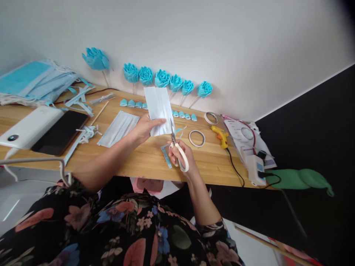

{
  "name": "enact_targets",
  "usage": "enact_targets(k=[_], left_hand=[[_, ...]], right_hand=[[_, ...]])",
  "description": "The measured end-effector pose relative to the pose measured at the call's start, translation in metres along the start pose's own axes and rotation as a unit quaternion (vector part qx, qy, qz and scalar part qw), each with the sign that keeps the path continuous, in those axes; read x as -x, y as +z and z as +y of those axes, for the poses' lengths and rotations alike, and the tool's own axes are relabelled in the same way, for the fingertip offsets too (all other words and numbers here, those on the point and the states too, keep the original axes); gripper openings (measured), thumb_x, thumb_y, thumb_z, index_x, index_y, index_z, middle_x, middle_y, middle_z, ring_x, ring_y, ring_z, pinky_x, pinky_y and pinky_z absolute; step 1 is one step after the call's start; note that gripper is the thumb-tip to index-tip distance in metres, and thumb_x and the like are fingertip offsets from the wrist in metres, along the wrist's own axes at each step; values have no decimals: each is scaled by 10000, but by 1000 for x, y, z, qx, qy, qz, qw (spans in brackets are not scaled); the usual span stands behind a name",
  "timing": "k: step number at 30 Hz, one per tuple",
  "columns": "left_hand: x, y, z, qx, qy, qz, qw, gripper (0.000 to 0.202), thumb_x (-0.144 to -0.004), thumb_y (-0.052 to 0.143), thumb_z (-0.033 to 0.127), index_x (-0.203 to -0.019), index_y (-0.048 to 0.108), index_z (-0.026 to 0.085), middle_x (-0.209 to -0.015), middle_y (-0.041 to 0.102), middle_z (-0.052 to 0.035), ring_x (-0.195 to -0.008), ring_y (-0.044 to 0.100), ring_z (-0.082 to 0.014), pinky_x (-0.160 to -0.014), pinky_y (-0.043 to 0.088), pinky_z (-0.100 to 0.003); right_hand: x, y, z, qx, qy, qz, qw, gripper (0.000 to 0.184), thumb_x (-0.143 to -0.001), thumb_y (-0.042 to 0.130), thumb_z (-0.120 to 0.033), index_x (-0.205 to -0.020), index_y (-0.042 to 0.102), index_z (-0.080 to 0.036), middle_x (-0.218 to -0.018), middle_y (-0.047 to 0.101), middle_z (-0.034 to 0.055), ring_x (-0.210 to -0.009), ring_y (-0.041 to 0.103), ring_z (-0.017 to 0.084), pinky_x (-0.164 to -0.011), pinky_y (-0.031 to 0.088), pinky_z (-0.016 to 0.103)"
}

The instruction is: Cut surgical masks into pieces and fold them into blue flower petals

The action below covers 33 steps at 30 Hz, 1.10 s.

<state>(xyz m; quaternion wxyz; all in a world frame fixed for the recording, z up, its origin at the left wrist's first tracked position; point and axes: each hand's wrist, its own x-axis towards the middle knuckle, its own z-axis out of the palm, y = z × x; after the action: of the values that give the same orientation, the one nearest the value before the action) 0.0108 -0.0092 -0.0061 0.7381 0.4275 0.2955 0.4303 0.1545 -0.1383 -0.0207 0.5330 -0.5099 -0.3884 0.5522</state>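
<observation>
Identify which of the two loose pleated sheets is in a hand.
The held sheet, pinched in the left hand with the scissors at its edge; the other sheet lies flat on the table.

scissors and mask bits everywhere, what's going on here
A person's left hand holds a pleated mask, and the right hand holds scissors, blades at the mask's edge. A second mask lies flat on the table. Seven blue flowers on sticks line the wall, with small blue pieces in a row before them.
</observation>
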Motion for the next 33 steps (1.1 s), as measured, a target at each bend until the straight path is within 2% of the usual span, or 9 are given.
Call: enact_targets(k=[8, 12, 18, 21, 24, 28, 33], left_hand=[[-1, -1, -1, -3, 4, -4, 1000, 411, -650, 850, 280, -990, 713, 95, -954, 754, -122, -900, 718, -284, -879, 566, -433], [-2, -1, -1, 8, -6, 2, 1000, 402, -632, 859, 267, -968, 721, 97, -933, 760, -103, -835, 715, -247, -857, 570, -405], [0, 1, 1, 8, 0, 10, 1000, 399, -637, 858, 279, -967, 721, 103, -931, 757, -99, -838, 703, -240, -838, 554, -383], [0, 2, 1, 6, 4, -2, 1000, 408, -663, 856, 327, -985, 725, 114, -948, 756, -96, -876, 698, -242, -865, 541, -386], [-1, 1, 0, -8, 1, -19, 1000, 398, -624, 879, 292, -948, 729, 117, -929, 753, -86, -869, 690, -237, -877, 530, -390], [-2, 1, -3, -9, -4, -21, 1000, 403, -578, 889, 226, -931, 725, 125, -902, 740, -59, -826, 671, -204, -861, 522, -368], [-1, 0, -4, -25, 2, -43, 999, 472, -594, 879, 241, -1022, 710, 135, -962, 728, -72, -906, 663, -231, -846, 520, -372]], right_hand=[[2, 2, -2, -4, 12, 17, 1000, 495, -701, 796, -523, -989, 619, -161, -582, 595, -65, -355, 404, 28, -316, 247, 172], [2, 2, -1, -10, 16, 20, 1000, 461, -707, 795, -488, -981, 616, -163, -581, 599, -66, -346, 398, 26, -307, 253, 170], [-1, 4, 4, -13, 26, 31, 999, 456, -684, 808, -478, -955, 607, -171, -544, 578, -77, -338, 383, 28, -312, 276, 164], [-2, 5, 4, -6, 32, 38, 999, 454, -675, 810, -470, -951, 601, -177, -535, 569, -80, -343, 378, 32, -319, 270, 166], [-2, 5, 4, 11, 24, 43, 999, 444, -678, 804, -463, -956, 599, -183, -558, 573, -76, -374, 394, 35, -348, 285, 169], [-1, 1, 7, 29, 25, 28, 999, 502, -686, 785, -520, -1014, 591, -194, -635, 592, -62, -423, 435, 45, -384, 312, 182], [-1, 0, 7, 48, -4, 3, 999, 535, -717, 738, -585, -1057, 574, -205, -689, 606, -45, -465, 466, 59, -427, 333, 200]])
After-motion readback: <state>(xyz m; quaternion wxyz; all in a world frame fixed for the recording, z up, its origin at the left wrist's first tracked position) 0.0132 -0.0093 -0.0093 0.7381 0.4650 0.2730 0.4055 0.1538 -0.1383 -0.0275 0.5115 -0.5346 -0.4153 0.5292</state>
